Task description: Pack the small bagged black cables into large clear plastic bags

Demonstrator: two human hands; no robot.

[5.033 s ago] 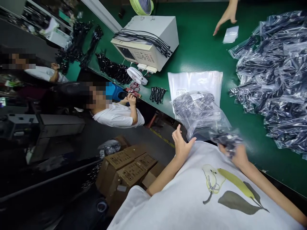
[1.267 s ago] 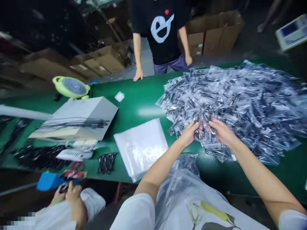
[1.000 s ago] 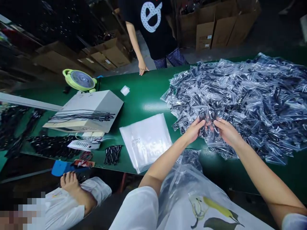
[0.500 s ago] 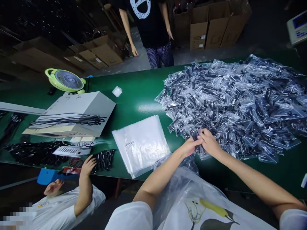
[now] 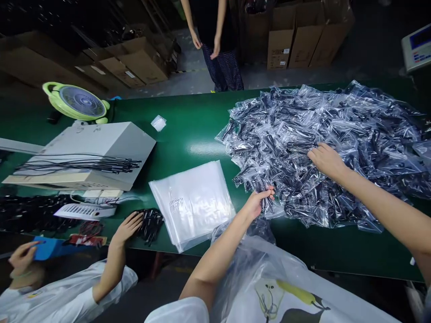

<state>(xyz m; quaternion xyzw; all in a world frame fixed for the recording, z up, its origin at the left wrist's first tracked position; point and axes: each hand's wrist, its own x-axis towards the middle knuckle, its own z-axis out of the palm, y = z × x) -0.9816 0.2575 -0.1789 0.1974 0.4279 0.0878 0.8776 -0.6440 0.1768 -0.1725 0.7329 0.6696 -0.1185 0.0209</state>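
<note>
A wide heap of clear zip bags [image 5: 303,130] with black cables inside covers the right half of the green table [image 5: 191,107]. At the heap's near left edge, my left hand [image 5: 256,202] is closed on a bagged black cable [image 5: 268,206], thumb on top. My right hand [image 5: 327,160] is farther out, over the middle of the heap. Its fingers are bent together against a bagged cable [image 5: 305,142]; the fingertips are partly hidden. A large clear plastic bag [image 5: 249,260] hangs at the table edge against my front.
Flat plastic bags [image 5: 198,202] lie left of my left hand. Farther left are a white machine [image 5: 111,134] with cables on top, a green fan [image 5: 82,101] and a co-worker's hand [image 5: 129,228] on black cables. Another person [image 5: 218,54] stands across the table. Cartons [image 5: 281,45] stand behind.
My hands were together on a bagged cable at the near edge. My right hand has let go and moved forward and right onto the heap. My left hand keeps its hold.
</note>
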